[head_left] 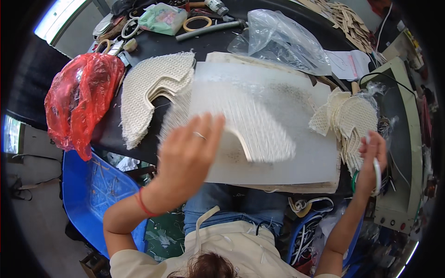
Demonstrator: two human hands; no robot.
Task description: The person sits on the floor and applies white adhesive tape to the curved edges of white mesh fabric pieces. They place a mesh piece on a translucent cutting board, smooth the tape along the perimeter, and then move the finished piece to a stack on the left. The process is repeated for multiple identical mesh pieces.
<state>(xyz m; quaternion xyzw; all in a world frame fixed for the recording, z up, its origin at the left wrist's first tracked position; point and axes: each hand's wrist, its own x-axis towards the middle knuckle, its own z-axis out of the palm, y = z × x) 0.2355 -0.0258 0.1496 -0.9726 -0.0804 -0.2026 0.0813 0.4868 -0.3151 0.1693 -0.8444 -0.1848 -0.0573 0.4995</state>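
Hovering, blurred and loosely open, left hand (187,150) at eight o'clock on white board (296,172); right hand (367,170) curled at four, grip unclear; curved woven panel (270,135) mid-board, could skew if a hasty palm catches its edge.

Red plastic bag (83,99) at left; yellowish ring (198,18), grey tube (214,30), clear bag (282,41) farther back.

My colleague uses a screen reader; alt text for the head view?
A person's left hand blurs over a curved, pale piece on a whitish board; the right hand is near small cream woven pieces. A red bag sits at left.
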